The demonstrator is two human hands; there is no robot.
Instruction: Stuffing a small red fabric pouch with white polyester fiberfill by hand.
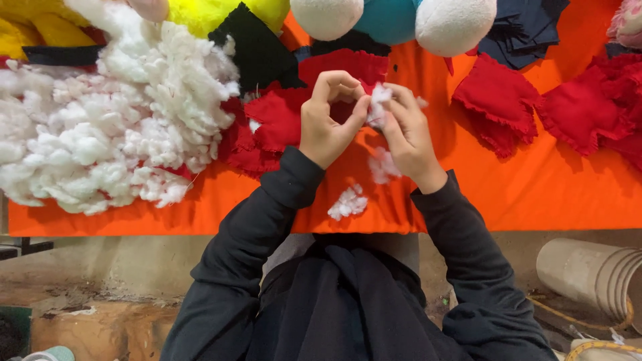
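The left hand [326,124] pinches a small red cloth pouch [346,108] while the right hand [406,130] pokes a white fluff tuft [378,105] in, over the orange worktop [535,187] beside a big fluff pile [100,127].

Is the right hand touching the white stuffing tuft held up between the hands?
Touching. The head view shows the right hand fingers pinching the white stuffing tuft.

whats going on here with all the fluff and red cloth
A person in dark sleeves works over an orange table cover. The left hand pinches a small red fabric piece, while the right hand presses a tuft of white stuffing to it. A big stuffing pile lies to the left.
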